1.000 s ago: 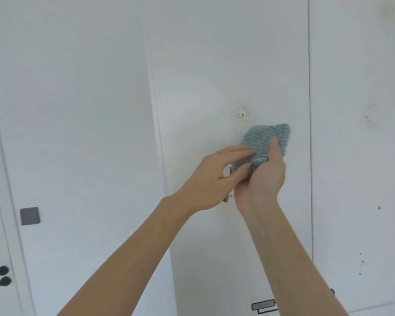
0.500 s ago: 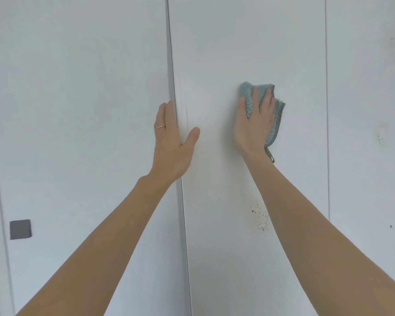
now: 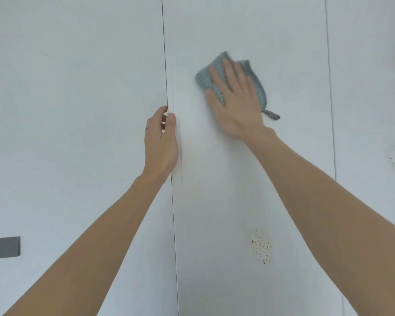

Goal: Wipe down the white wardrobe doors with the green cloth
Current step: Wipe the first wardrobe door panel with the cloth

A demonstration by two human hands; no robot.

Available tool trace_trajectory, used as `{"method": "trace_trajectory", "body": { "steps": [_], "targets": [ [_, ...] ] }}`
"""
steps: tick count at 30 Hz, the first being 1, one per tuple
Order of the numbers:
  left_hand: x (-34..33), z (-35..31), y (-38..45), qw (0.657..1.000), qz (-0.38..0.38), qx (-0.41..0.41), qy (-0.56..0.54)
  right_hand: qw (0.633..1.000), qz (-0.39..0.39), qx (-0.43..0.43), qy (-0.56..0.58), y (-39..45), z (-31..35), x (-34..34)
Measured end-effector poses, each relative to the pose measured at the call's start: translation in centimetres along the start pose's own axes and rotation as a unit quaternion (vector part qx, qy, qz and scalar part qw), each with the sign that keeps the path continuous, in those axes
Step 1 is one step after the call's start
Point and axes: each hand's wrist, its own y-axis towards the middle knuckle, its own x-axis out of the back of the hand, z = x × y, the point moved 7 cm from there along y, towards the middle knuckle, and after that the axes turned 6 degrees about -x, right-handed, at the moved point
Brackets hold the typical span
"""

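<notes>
The green cloth (image 3: pixel 203 78) lies against the upper part of the middle white wardrobe door (image 3: pixel 226 201). My right hand (image 3: pixel 234 99) presses it flat with straight, spread fingers; a corner of the cloth hangs out below the hand. My left hand (image 3: pixel 161 137) is at the door's left edge by the dark seam, its fingers curled into the gap and its thumb on the door's front. A patch of brown speckles (image 3: pixel 261 247) marks the same door lower down, left of my right forearm.
A white panel (image 3: pixel 78 133) to the left carries a small grey square (image 3: pixel 9 247). The right-hand door (image 3: pixel 369 110) shows faint speckled stains (image 3: pixel 393 159), with another mark higher up near the right edge.
My right hand has slid the cloth slightly right and tilted it on the door. My left hand, flat on the seam half a second ago, now curls round the door's edge.
</notes>
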Motion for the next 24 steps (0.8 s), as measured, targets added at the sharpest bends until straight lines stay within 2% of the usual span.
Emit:
{"method": "trace_trajectory", "body": {
  "steps": [2, 4, 5, 7, 10, 12, 14, 17, 19, 21, 23, 24],
  "targets": [
    [-0.1, -0.2, 0.6, 1.000, 0.000, -0.011, 0.001, 0.998, -0.015, -0.066, 0.008, 2.1, -0.3, 0.5],
    [-0.2, -0.8, 1.6, 1.000, 0.001, -0.028, 0.014, 0.996, -0.026, -0.084, 0.016, 2.7, 0.8, 0.4],
    [-0.3, -1.2, 2.2, 0.999, 0.000, -0.036, 0.017, 0.998, -0.028, -0.063, 0.013, 2.5, 1.7, 0.2],
    [-0.3, -1.9, 3.2, 0.999, -0.005, -0.041, 0.021, 0.999, -0.022, 0.035, -0.011, 0.7, 3.8, -0.6],
    [-0.7, -2.8, 4.5, 0.998, -0.007, -0.052, 0.038, 0.988, 0.009, 0.150, -0.036, 0.0, 3.4, -0.7],
    [-0.8, -2.8, 5.3, 0.998, 0.004, -0.051, 0.049, 0.991, 0.010, 0.125, -0.045, 2.5, 1.6, 0.0],
    [-1.1, -2.8, 7.0, 0.997, 0.022, -0.049, 0.052, 0.998, -0.012, 0.049, -0.030, 7.2, 0.3, 1.4],
    [-1.0, -2.5, 9.0, 0.996, 0.033, -0.042, 0.065, 0.999, -0.044, 0.002, -0.004, 13.1, 2.3, 2.7],
    [-0.7, -3.2, 9.8, 0.995, 0.025, -0.055, 0.076, 0.998, -0.046, 0.043, -0.002, 14.3, 5.2, 2.7],
    [-0.4, -3.5, 10.1, 0.996, 0.010, -0.053, 0.068, 0.990, -0.039, 0.135, -0.028, 12.7, 8.0, 1.6],
    [-0.8, -3.7, 10.0, 0.997, 0.005, -0.050, 0.052, 0.978, -0.034, 0.202, -0.043, 11.3, 8.2, 1.1],
    [-0.9, -3.8, 9.8, 0.998, 0.005, -0.041, 0.045, 0.977, -0.032, 0.205, -0.046, 11.8, 7.7, 1.5]
  ]
}}
